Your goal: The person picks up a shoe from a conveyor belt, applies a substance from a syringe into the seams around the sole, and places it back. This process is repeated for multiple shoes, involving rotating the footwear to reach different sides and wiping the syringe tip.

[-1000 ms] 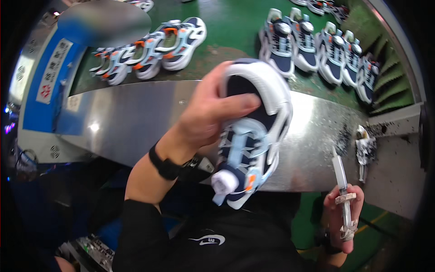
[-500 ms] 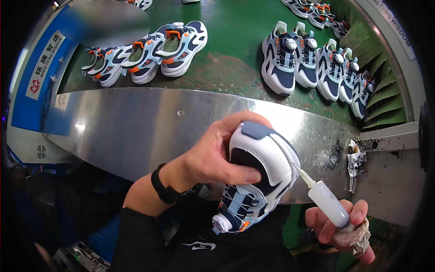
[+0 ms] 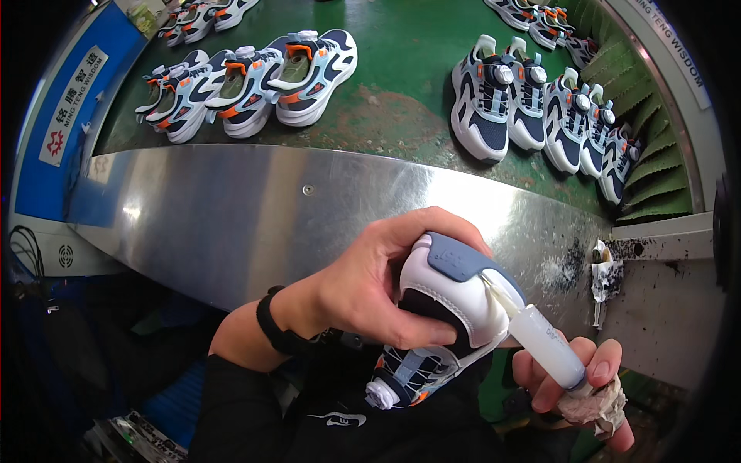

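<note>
My left hand (image 3: 370, 289) clamps its fingers around the sneaker (image 3: 444, 309), heel tilted up toward me, so the nozzle of the squeeze bottle (image 3: 540, 343) gripped in my right hand (image 3: 575, 378) reaches the heel seam.

white-and-navy shoe (image 3: 455, 309), green belt (image 3: 401, 100)

Sneakers (image 3: 309, 65) on green conveyor belt (image 3: 401, 108)

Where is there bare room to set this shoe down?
The steel shelf is bare between the green belt and the left hand. A belt gap lies between the orange-trimmed shoes and the navy shoes. Crowded: the belt's right side, and the glue-stained corner.
</note>
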`<state>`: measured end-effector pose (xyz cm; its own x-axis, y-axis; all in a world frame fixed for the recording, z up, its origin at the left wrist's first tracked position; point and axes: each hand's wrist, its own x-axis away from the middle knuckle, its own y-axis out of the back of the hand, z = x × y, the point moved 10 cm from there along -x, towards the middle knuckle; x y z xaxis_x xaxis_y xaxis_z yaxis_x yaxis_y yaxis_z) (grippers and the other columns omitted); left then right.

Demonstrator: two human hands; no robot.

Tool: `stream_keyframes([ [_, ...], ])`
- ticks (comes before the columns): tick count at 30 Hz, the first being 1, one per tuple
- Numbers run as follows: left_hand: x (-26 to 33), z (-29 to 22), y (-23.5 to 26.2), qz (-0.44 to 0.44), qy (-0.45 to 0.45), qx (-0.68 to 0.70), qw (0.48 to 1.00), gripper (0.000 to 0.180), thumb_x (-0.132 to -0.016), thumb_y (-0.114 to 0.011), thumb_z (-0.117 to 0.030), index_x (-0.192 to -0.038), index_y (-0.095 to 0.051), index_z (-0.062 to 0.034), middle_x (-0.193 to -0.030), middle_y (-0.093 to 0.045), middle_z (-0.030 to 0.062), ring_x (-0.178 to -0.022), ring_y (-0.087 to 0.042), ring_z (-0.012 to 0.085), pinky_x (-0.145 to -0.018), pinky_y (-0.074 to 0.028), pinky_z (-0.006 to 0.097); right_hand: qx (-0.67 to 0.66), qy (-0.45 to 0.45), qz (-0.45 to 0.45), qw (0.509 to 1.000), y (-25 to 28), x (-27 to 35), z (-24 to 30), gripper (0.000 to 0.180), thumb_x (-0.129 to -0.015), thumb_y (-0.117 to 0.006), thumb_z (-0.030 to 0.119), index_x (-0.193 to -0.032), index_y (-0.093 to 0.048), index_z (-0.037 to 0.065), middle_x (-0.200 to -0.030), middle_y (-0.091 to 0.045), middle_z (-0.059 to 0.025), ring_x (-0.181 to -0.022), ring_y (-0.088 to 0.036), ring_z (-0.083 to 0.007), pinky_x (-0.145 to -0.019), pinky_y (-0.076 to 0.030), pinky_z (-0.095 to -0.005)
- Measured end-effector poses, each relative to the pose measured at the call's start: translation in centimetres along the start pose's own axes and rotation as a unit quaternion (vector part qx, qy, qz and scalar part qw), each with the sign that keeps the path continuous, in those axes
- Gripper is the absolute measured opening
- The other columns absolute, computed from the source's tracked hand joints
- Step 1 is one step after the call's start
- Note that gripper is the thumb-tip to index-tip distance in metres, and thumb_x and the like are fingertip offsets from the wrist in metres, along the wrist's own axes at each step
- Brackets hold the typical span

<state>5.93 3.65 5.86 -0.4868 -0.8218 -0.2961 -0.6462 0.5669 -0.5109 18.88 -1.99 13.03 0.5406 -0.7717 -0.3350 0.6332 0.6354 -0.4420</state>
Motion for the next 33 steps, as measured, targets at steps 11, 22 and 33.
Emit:
stream_keyframes([
  [11,0.1,0.9,2.2,-0.096,0.067,0.024,0.993,0.067,-0.052,-0.079,-0.009,-0.111,-0.05,-0.0014,-0.105,-0.06,0.015,-0.104,-0.059,0.0283,-0.091,-0.049,0.041,0.022,0.021,-0.03,0.999,1.2,1.5,-0.2,0.072,-0.069,-0.072,0.057,-0.117,-0.044,0.011,-0.09,-0.056,-0.0126,-0.08,-0.044,-0.0224,-0.058,-0.032,-0.0319],
  [22,0.1,1.3,4.6,-0.141,0.065,0.037,0.987,0.069,-0.059,-0.073,-0.01,-0.121,-0.045,-0.0029,-0.107,-0.058,0.0113,-0.098,-0.059,0.0211,-0.087,-0.048,0.033,0.037,0.031,-0.057,0.997,3.4,3.2,-1.0,0.065,-0.081,-0.056,0.062,-0.114,-0.051,0.007,-0.093,-0.062,-0.0206,-0.078,-0.048,-0.0234,-0.069,-0.036,-0.0342],
  [33,0.2,2.3,5.4,-0.173,0.089,0.124,0.973,0.062,-0.063,-0.069,-0.009,-0.121,-0.047,-0.0008,-0.104,-0.06,0.0112,-0.095,-0.06,0.0209,-0.086,-0.048,0.033,0.022,0.028,-0.066,0.997,4.4,3.7,-2.4,0.066,-0.077,-0.06,0.062,-0.113,-0.055,0.007,-0.097,-0.062,-0.0193,-0.078,-0.047,-0.0215,-0.072,-0.035,-0.0325],
])
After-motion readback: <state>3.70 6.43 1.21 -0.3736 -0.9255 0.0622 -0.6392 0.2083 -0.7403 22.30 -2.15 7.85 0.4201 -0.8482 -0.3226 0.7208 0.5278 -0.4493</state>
